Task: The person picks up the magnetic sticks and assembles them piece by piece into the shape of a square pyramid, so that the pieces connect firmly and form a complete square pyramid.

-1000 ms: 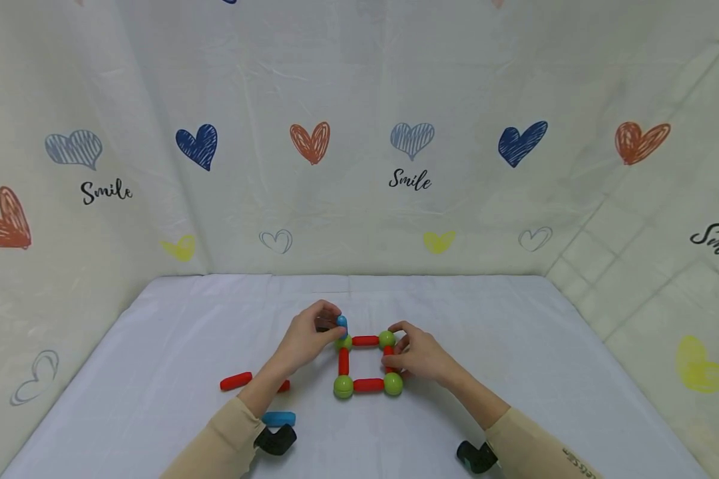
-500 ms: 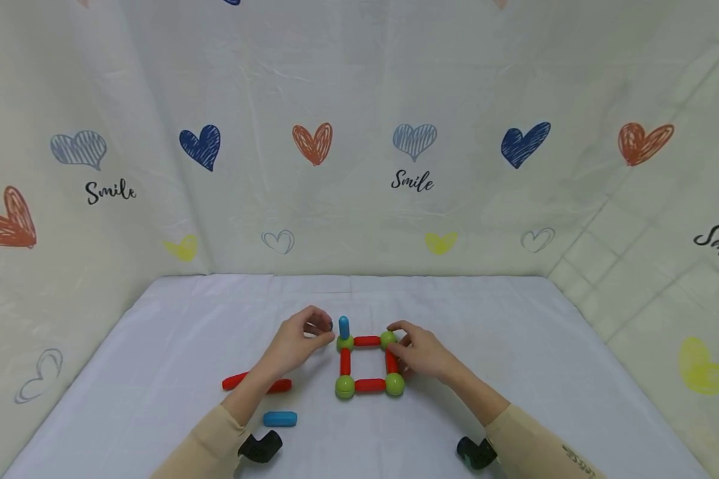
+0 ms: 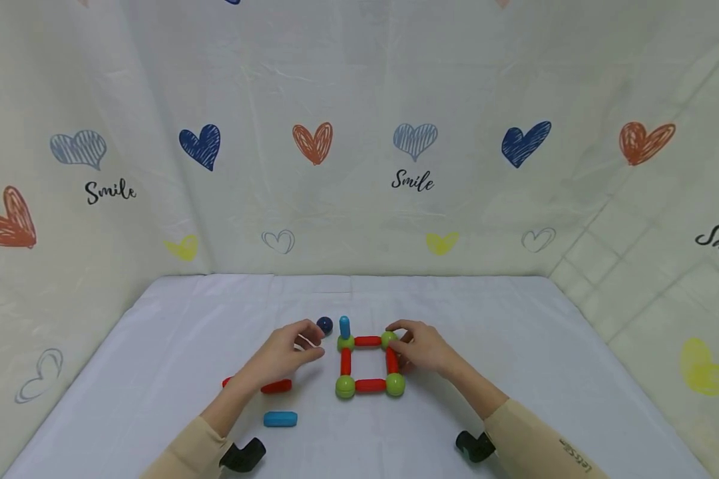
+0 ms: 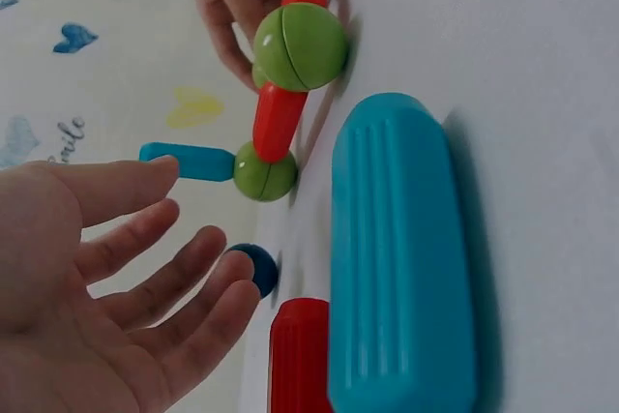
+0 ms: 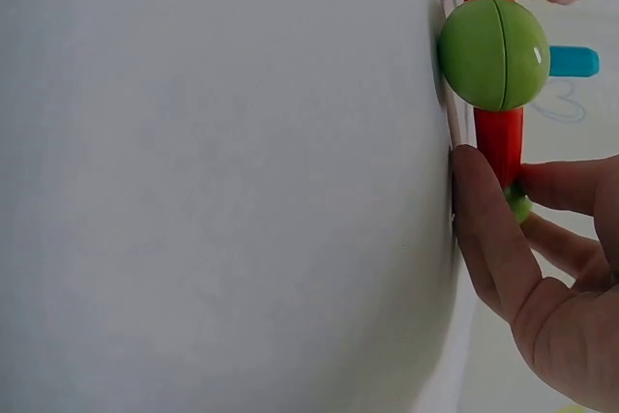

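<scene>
A square of red rods (image 3: 369,386) and green balls (image 3: 345,386) lies on the white cloth. From its far-left ball a blue rod (image 3: 344,326) stands upright. My left hand (image 3: 283,352) hovers left of the square, fingers loosely bent, holding nothing; a dark blue ball (image 3: 325,324) rests just beyond its fingertips. In the left wrist view the left hand (image 4: 126,287) shows its fingers spread. My right hand (image 3: 425,347) grips the square at its far-right corner, thumb and fingers around the green ball and red rod; the right wrist view shows this hand (image 5: 561,287) there too.
A loose blue rod (image 3: 280,419) lies near the left forearm. One loose red rod (image 3: 276,386) is beside that forearm, and another is mostly hidden behind it. Black wrist devices (image 3: 243,456) hang at both sleeves. A curtain with printed hearts stands behind the table.
My left hand has let go of the upright blue rod and drawn back left and nearer. The dark blue ball, earlier mostly hidden at its fingers, now sits on the cloth. The right hand has barely moved.
</scene>
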Demonstrator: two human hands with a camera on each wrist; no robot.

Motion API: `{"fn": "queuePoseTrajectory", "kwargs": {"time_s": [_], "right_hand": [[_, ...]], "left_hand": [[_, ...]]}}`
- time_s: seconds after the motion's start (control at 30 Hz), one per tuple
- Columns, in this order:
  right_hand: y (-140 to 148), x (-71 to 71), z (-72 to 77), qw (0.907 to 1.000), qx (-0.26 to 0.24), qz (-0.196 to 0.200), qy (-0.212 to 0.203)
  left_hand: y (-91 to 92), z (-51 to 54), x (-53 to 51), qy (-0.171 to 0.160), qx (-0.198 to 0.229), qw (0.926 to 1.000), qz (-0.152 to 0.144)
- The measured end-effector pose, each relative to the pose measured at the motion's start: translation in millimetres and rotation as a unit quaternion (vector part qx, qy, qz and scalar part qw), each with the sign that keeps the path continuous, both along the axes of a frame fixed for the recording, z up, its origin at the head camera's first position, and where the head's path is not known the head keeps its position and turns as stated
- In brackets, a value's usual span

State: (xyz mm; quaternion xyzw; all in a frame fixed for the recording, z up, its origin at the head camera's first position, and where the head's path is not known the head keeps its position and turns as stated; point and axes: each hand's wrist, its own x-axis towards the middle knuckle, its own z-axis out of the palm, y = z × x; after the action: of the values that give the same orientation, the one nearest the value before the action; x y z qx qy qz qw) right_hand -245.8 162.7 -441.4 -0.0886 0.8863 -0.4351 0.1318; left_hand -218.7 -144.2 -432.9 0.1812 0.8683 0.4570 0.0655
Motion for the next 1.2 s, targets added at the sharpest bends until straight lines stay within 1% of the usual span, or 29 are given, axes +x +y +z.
{"fn": "queuePoseTrajectory", "kwargs": {"time_s": [0.17,0.37,0.53,0.7,0.83,1.0,1.1,1.2], "right_hand": [[1.6,2.5,1.7,0.9999,-0.007,-0.007,-0.005],[5.2,6.7,3.9,0.9999,0.002,-0.015,-0.001],[7.6,8.6,4.3,0.9997,0.013,-0.020,0.005],[9.2,11.4,5.8,0.9995,0.020,-0.024,0.006],[9.9,14.7,8.6,0.9995,0.020,-0.024,0.006],[11.8,17.2,9.3,0.9993,0.031,-0.020,0.009],[12.4,15.6,8.7,0.9986,0.046,-0.018,0.019],[10.7,10.6,9.1,0.9976,0.058,-0.015,0.033]], "left_hand": [[-7.3,1.3,2.8,-0.012,-0.036,0.9987,-0.034],[-17.9,4.1,6.4,-0.029,-0.061,0.9965,-0.049],[-26.6,5.9,6.9,-0.047,-0.080,0.9939,-0.060],[-34.7,7.1,8.0,-0.059,-0.094,0.9916,-0.067],[-40.2,8.5,9.1,-0.054,-0.104,0.9906,-0.070],[-43.9,10.2,10.6,-0.070,-0.110,0.9892,-0.066],[-45.8,10.8,11.2,-0.079,-0.115,0.9881,-0.065],[-48.6,10.3,11.2,-0.081,-0.119,0.9872,-0.069]]}}
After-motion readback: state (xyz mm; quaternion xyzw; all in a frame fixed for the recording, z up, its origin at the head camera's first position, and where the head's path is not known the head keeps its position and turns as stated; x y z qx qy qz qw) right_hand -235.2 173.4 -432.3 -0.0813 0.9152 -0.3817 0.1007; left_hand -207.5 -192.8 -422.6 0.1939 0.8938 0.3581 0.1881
